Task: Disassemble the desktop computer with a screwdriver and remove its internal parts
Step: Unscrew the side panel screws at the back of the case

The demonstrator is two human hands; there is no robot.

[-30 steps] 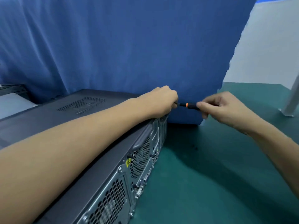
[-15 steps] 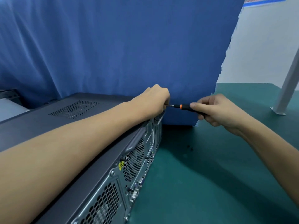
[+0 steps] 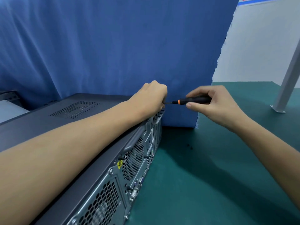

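The screwdriver (image 3: 191, 100) loses its tip behind the left hand (image 3: 150, 96), whose fingers curl out of sight over the far corner of the case (image 3: 48, 127); what they touch cannot be told. The right hand (image 3: 215, 104) wraps the handle and covers its rear end. The case runs off the left and bottom edges, and the left forearm (image 3: 65, 151) and right forearm (image 3: 276, 153) are cropped too. A yellow label (image 3: 119, 164) is too small to read; the nearest ports (image 3: 136, 189) blur. Two dark specks (image 3: 190, 146) on the mat (image 3: 211, 184) are too small to identify. A curtain (image 3: 113, 46) hides all behind it. The right edge cuts a post (image 3: 287, 82), the top a sign (image 3: 256, 0), the left a pale object (image 3: 9, 109).
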